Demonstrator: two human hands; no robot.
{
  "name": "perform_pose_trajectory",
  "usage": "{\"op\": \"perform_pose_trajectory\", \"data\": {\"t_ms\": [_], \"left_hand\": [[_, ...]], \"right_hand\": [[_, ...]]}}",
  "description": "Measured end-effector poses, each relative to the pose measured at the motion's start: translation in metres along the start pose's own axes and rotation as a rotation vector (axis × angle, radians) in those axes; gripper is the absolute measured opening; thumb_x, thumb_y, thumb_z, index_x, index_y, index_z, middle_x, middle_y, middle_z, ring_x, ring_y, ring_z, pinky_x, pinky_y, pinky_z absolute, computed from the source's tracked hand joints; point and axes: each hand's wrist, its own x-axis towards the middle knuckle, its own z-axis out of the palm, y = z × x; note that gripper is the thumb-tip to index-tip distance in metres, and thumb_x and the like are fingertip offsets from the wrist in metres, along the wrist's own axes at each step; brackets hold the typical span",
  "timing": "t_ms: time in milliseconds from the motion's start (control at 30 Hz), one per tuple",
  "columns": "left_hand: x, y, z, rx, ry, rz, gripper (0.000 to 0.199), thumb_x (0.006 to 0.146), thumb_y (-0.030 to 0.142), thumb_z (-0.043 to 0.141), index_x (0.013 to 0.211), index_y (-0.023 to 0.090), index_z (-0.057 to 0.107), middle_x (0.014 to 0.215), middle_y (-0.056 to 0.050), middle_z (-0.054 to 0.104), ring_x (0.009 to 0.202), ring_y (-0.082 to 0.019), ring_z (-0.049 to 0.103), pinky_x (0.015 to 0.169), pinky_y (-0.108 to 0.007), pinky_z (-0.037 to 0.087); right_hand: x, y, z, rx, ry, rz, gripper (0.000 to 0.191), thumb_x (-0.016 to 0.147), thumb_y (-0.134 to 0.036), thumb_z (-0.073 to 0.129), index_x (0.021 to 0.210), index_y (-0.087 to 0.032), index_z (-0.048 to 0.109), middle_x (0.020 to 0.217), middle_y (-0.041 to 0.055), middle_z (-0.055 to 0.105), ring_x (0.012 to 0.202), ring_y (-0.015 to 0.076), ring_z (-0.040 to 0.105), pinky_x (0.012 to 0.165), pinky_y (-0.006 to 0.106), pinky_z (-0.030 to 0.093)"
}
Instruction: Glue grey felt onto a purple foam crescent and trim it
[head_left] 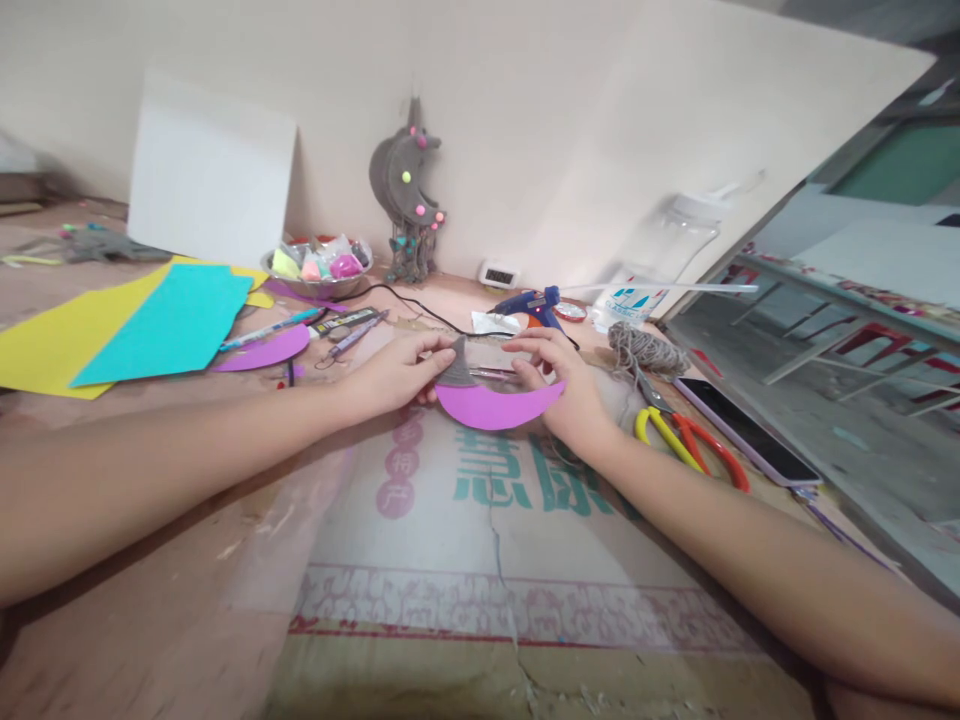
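Note:
A purple crescent, thin and flat like card, is held above the plastic-covered tabletop. Grey twine wrapping covers its left end. My left hand pinches that wrapped end between thumb and fingers. By the right tip is my right hand, its upper fingers curved and apart. The tip overlaps this hand; its lower fingers are hidden. Behind the crescent lie thin brush-like sticks, partly covered. Another purple crescent rests to the left.
A blue glue gun lies ahead, near a twine ball. Scissors and a phone are at right. Yellow sheets, a cyan sheet and a bowl are left. A moon decoration stands behind.

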Motion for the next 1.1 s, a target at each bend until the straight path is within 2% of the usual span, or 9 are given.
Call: {"op": "perform_pose_trajectory", "data": {"t_ms": [133, 233, 333, 400, 533, 633, 900, 1000, 1100], "left_hand": [[-0.005, 0.004, 0.001, 0.143, 0.036, 0.027, 0.021, 0.093, 0.032, 0.045, 0.094, 0.015, 0.056, 0.054, 0.004, 0.052, 0.045, -0.008, 0.050, 0.042, -0.016, 0.039], [-0.007, 0.009, 0.003, 0.167, 0.041, 0.053, 0.020, 0.093, 0.029, 0.045, 0.091, 0.014, 0.057, 0.054, 0.004, 0.051, 0.045, -0.007, 0.051, 0.042, -0.016, 0.039], [-0.008, 0.013, 0.003, 0.158, 0.028, 0.079, 0.019, 0.093, 0.027, 0.045, 0.094, 0.013, 0.058, 0.056, 0.004, 0.051, 0.046, -0.006, 0.050, 0.042, -0.015, 0.039], [-0.009, 0.014, 0.004, 0.147, 0.020, 0.079, 0.018, 0.093, 0.026, 0.046, 0.095, 0.013, 0.058, 0.057, 0.004, 0.051, 0.046, -0.006, 0.050, 0.042, -0.014, 0.039], [-0.009, 0.012, 0.004, 0.089, 0.004, 0.053, 0.018, 0.093, 0.028, 0.046, 0.093, 0.014, 0.057, 0.057, 0.005, 0.051, 0.046, -0.006, 0.050, 0.042, -0.013, 0.039], [-0.008, 0.012, 0.004, 0.048, -0.014, 0.045, 0.017, 0.093, 0.028, 0.046, 0.089, 0.014, 0.055, 0.055, 0.005, 0.050, 0.045, -0.006, 0.049, 0.041, -0.013, 0.038], [-0.008, 0.008, 0.005, -0.008, -0.025, 0.029, 0.019, 0.092, 0.031, 0.048, 0.092, 0.015, 0.057, 0.052, 0.005, 0.051, 0.044, -0.007, 0.050, 0.040, -0.014, 0.037], [-0.007, 0.003, 0.007, -0.011, -0.025, 0.049, 0.022, 0.091, 0.033, 0.050, 0.100, 0.015, 0.059, 0.054, 0.004, 0.053, 0.046, -0.008, 0.052, 0.042, -0.015, 0.039], [-0.006, 0.001, 0.008, -0.044, -0.030, 0.074, 0.028, 0.089, 0.037, 0.052, 0.106, 0.015, 0.058, 0.056, 0.003, 0.055, 0.049, -0.009, 0.054, 0.045, -0.017, 0.041]], "right_hand": [[-0.007, -0.021, 0.003, 0.332, -0.191, 0.248, 0.025, 0.090, -0.037, 0.053, 0.109, -0.022, 0.060, 0.112, 0.0078, 0.064, 0.082, 0.0180, 0.062, 0.067, 0.032, 0.050], [-0.010, -0.026, 0.008, 0.557, -0.342, 0.347, 0.035, 0.088, -0.038, 0.057, 0.120, -0.025, 0.053, 0.115, 0.0067, 0.064, 0.082, 0.0160, 0.063, 0.065, 0.029, 0.050], [-0.010, -0.019, 0.012, 0.639, -0.396, 0.366, 0.041, 0.085, -0.038, 0.062, 0.122, -0.025, 0.051, 0.092, 0.0023, 0.066, 0.076, 0.0137, 0.062, 0.065, 0.027, 0.048], [-0.009, -0.013, 0.014, 0.651, -0.392, 0.375, 0.040, 0.083, -0.038, 0.065, 0.118, -0.024, 0.054, 0.081, -0.0008, 0.064, 0.067, 0.0116, 0.059, 0.061, 0.025, 0.045], [-0.009, -0.007, 0.015, 0.599, -0.344, 0.412, 0.031, 0.079, -0.039, 0.068, 0.101, -0.019, 0.061, 0.074, -0.0016, 0.060, 0.063, 0.0101, 0.054, 0.058, 0.024, 0.040], [-0.010, -0.006, 0.016, 0.553, -0.337, 0.440, 0.030, 0.078, -0.042, 0.068, 0.096, -0.018, 0.064, 0.069, -0.0023, 0.058, 0.059, 0.0096, 0.051, 0.055, 0.024, 0.037], [-0.005, -0.004, 0.018, 0.550, -0.322, 0.482, 0.033, 0.072, -0.047, 0.069, 0.088, -0.018, 0.067, 0.077, 0.0018, 0.066, 0.063, 0.0121, 0.056, 0.057, 0.025, 0.043], [-0.001, -0.007, 0.019, 0.511, -0.371, 0.502, 0.035, 0.068, -0.050, 0.070, 0.077, -0.017, 0.066, 0.067, 0.0007, 0.063, 0.055, 0.0111, 0.053, 0.050, 0.024, 0.040], [0.002, -0.010, 0.017, 0.430, -0.412, 0.430, 0.036, 0.069, -0.052, 0.068, 0.075, -0.016, 0.066, 0.064, 0.0009, 0.062, 0.053, 0.0111, 0.052, 0.048, 0.024, 0.038]]}}
